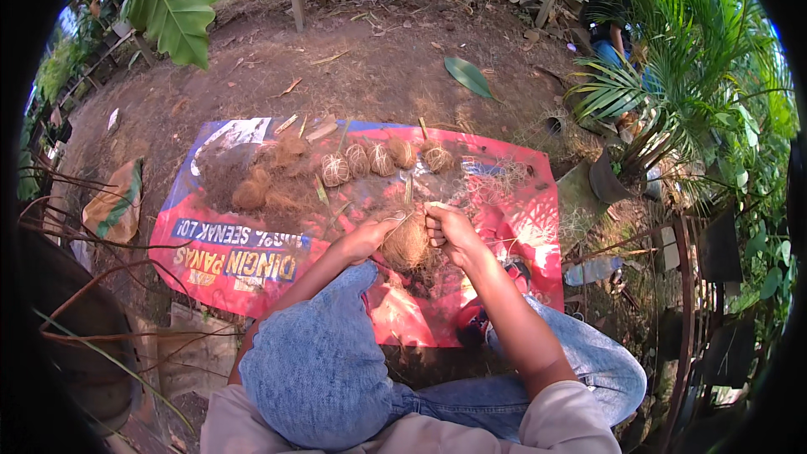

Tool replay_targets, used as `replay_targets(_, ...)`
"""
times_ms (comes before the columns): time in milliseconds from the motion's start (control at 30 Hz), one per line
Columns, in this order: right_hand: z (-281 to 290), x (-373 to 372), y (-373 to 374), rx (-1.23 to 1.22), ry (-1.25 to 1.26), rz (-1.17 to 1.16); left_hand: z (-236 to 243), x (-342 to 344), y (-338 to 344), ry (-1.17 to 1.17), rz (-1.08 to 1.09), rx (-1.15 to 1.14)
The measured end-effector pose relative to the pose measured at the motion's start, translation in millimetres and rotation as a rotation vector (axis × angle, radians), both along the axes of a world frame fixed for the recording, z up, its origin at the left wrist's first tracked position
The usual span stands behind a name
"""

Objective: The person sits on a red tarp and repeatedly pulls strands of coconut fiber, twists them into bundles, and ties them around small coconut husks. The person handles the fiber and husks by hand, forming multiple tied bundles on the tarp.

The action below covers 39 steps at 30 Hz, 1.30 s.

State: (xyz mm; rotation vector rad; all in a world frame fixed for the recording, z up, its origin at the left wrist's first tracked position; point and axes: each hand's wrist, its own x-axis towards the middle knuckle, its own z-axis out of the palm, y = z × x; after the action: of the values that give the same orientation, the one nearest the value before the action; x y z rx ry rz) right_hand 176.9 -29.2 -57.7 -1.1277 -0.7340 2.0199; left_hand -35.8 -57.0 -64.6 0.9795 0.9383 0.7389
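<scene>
- The left hand [367, 238] is at the near-left side of the brown fibre ball [406, 245], fingers bent in and thumb reaching toward its top; I cannot tell whether it pinches a strand.
- The right hand [450, 227] is curled nearly into a fist at the ball's upper right (anything between its fingertips is too fine to make out).
- The ball sits between the two hands, a short stem [408, 190] standing at its top.
- Beyond the hands, string-wrapped balls [381, 161] lie in a row.
- Loose brown fibre [250, 192] lies beyond and left of the left hand.
- A red and blue sheet [540, 240] spreads beneath both hands.
- Well to the right of the right hand lies a clear bottle [593, 271].
</scene>
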Motion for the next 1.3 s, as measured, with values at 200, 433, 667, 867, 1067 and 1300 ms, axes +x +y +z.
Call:
replay_targets(200,38,-41,-34,0.595,-0.417,-0.085,-8,-2,-3,0.174,0.022,0.224)
replay_targets(433,7,-44,-59,0.808,-0.608,0.275,-5,-16,25,-0.047,0.346,0.029)
replay_targets(667,-22,2,-28,0.171,-0.195,0.295,32,-14,21,-0.042,0.197,-0.025)
replay_targets(867,36,15,-16,0.097,0.001,-0.004,46,-3,-4,0.194,-0.148,0.156)
replay_targets(1067,51,-30,-52,0.627,-0.323,-0.021,26,5,-5,0.277,0.036,0.183)
replay_targets(1300,-13,-37,-59,0.554,-0.436,0.449,4,8,24,-0.250,0.390,-0.126)
